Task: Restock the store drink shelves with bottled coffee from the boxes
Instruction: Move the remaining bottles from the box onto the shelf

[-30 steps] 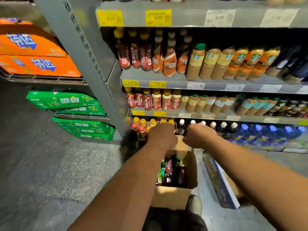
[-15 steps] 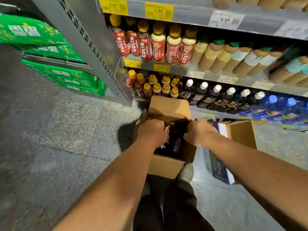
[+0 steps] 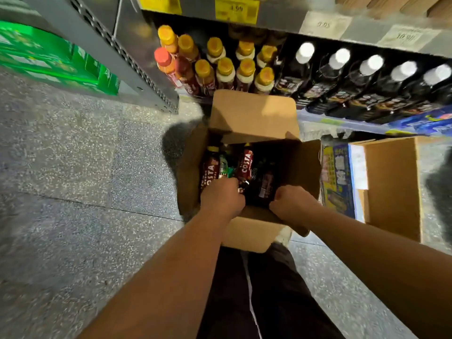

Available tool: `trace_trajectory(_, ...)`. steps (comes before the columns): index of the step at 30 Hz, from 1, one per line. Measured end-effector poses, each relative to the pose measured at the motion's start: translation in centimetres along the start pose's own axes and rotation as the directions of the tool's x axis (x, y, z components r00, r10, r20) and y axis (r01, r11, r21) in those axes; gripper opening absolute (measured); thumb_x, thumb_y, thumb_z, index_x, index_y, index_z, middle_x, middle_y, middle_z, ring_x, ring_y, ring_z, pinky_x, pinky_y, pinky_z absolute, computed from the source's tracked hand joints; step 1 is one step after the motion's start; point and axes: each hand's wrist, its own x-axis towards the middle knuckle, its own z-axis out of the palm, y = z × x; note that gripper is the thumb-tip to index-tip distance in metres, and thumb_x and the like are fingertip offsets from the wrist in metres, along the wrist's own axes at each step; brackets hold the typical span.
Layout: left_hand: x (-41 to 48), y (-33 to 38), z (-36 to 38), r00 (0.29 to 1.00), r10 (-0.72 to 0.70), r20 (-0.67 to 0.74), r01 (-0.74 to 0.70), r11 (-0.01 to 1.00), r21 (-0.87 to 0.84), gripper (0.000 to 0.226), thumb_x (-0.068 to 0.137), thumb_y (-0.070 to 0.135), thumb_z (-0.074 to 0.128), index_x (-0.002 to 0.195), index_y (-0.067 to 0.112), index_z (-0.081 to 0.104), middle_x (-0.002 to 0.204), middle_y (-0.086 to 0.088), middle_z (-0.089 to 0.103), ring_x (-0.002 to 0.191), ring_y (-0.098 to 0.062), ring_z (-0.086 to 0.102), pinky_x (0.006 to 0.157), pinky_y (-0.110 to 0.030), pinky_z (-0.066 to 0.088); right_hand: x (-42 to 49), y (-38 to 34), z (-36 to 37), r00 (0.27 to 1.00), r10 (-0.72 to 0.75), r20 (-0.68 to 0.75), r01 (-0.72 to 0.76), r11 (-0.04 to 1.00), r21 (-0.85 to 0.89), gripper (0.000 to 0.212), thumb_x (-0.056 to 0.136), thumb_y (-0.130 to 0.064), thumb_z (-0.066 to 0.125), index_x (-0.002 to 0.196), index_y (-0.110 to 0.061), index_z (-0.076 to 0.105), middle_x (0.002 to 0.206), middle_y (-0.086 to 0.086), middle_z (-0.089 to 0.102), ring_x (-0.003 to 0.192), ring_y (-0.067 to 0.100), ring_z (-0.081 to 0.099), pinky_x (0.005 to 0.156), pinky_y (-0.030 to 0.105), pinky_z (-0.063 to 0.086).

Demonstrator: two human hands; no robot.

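An open cardboard box [image 3: 254,113] stands on the floor in front of the bottom shelf, with several bottles upright inside. Two red Costa coffee bottles [image 3: 245,165] show their labels, and a dark-labelled bottle [image 3: 265,185] stands to their right. My left hand [image 3: 222,198] reaches into the box, its fingers curled round the lower end of the left Costa bottle [image 3: 209,171]. My right hand [image 3: 291,204] is at the box's near right side, fingers curled against the dark bottle. On the bottom shelf stand yellow-capped coffee bottles [image 3: 225,67].
Dark bottles with white caps [image 3: 337,69] fill the shelf to the right. A second cardboard box [image 3: 391,187] and a blue-and-yellow pack [image 3: 336,177] lie right of the open box. Green cases [image 3: 49,59] sit beyond the grey shelf upright [image 3: 127,59]. My legs are below the box.
My view has tipped down from the shelves to the box. Both hands have come back from the bottom shelf and gone down into the box onto the bottles.
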Motion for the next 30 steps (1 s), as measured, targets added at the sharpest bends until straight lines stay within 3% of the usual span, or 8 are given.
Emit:
trace_trajectory(3, 3.1, -2.0, 1.9, 0.999, -0.038, -0.003, 0.038, 0.999, -0.024, 0.034, 0.090, 0.022, 0.057, 0.123, 0.014, 0.058, 0.120, -0.008, 0.058, 0.111, -0.027, 0.054, 0.092, -0.042, 0.049, 3.9, -0.1, 2.2, 0.999, 0.027, 0.018, -0.029, 0.994, 0.105, 0.014, 0.092, -0.029, 0.051, 0.087, -0.016, 0.055, 0.081, 0.002, 0.056, 0.073, 0.018, 0.057, 0.054, 0.025, 0.041)
trace_trajectory(6, 6.2, -3.6, 3.4, 0.996, -0.068, -0.061, 0.064, 0.996, -0.054, 0.059, 0.089, 0.021, 0.061, 0.142, 0.015, 0.036, 0.140, -0.009, 0.041, 0.129, -0.030, 0.037, 0.105, -0.041, 0.037, 7.4, -0.6, 4.1, 0.997, 0.070, -0.030, -0.062, 0.976, 0.208, 0.024, 0.092, -0.030, 0.052, 0.102, -0.010, 0.057, 0.092, 0.006, 0.058, 0.082, 0.024, 0.059, 0.061, 0.032, 0.047)
trace_trajectory(10, 9.8, -5.9, 5.0, 0.961, -0.274, -0.043, 0.250, 0.922, -0.294, 0.084, 0.086, 0.020, 0.066, 0.151, 0.013, 0.012, 0.147, -0.013, 0.030, 0.134, -0.034, 0.033, 0.109, -0.042, 0.031, 11.7, -1.8, 6.3, 0.977, 0.173, -0.124, -0.108, 0.905, 0.411, 0.031, 0.092, -0.032, 0.053, 0.113, -0.010, 0.057, 0.106, 0.011, 0.061, 0.090, 0.027, 0.060, 0.074, 0.037, 0.052)
trace_trajectory(13, 12.1, -7.5, 6.9, 0.906, -0.421, 0.050, 0.391, 0.784, -0.482, 0.080, 0.087, 0.023, 0.066, 0.149, 0.008, 0.018, 0.141, -0.017, 0.041, 0.128, -0.034, 0.043, 0.103, -0.042, 0.037, 14.7, -2.8, 7.0, 0.949, 0.297, -0.107, -0.190, 0.809, 0.556, 0.052, 0.091, -0.044, 0.054, 0.130, -0.010, 0.047, 0.121, 0.012, 0.056, 0.104, 0.030, 0.058, 0.086, 0.040, 0.051)
trace_trajectory(16, 13.6, -8.5, 8.4, 0.894, -0.446, 0.047, 0.412, 0.773, -0.483, 0.072, 0.089, 0.027, 0.064, 0.146, 0.004, 0.025, 0.140, -0.017, 0.041, 0.126, -0.034, 0.044, 0.101, -0.039, 0.038, 17.3, -3.6, 7.8, 0.930, 0.363, -0.056, -0.233, 0.701, 0.674, 0.062, 0.089, -0.048, 0.058, 0.135, -0.010, 0.040, 0.125, 0.012, 0.055, 0.104, 0.028, 0.058, 0.087, 0.041, 0.051)
trace_trajectory(22, 15.8, -9.7, 10.2, 0.897, -0.439, 0.055, 0.367, 0.669, -0.646, 0.060, 0.080, 0.026, 0.074, 0.129, 0.006, 0.047, 0.125, -0.012, 0.056, 0.110, -0.031, 0.057, 0.091, -0.039, 0.049, 20.4, -4.5, 9.1, 0.907, 0.421, 0.011, -0.285, 0.594, 0.752, 0.063, 0.082, -0.030, 0.072, 0.132, -0.007, 0.042, 0.119, 0.011, 0.057, 0.100, 0.027, 0.059, 0.078, 0.035, 0.051)
trace_trajectory(24, 15.9, -10.0, 10.7, 0.897, -0.433, 0.088, 0.358, 0.597, -0.718, 0.058, 0.072, 0.024, 0.081, 0.121, 0.007, 0.054, 0.117, -0.011, 0.061, 0.102, -0.030, 0.062, 0.088, -0.038, 0.052, 20.7, -4.4, 8.8, 0.910, 0.405, 0.084, -0.304, 0.517, 0.800, 0.058, 0.078, -0.021, 0.075, 0.126, -0.007, 0.045, 0.105, 0.008, 0.058, 0.088, 0.022, 0.059, 0.067, 0.030, 0.050)
trace_trajectory(30, 14.2, -9.1, 10.0, 0.889, -0.381, 0.256, 0.390, 0.333, -0.859, 0.052, 0.079, 0.014, 0.075, 0.124, 0.010, 0.050, 0.112, -0.008, 0.063, 0.086, -0.021, 0.060, 0.059, -0.022, 0.045, 18.9, -2.9, 6.8, 0.913, 0.296, 0.281, -0.391, 0.434, 0.812, 0.053, 0.077, -0.010, 0.070, 0.124, -0.010, 0.045, 0.110, 0.013, 0.059, 0.094, 0.026, 0.061, 0.073, 0.034, 0.053)
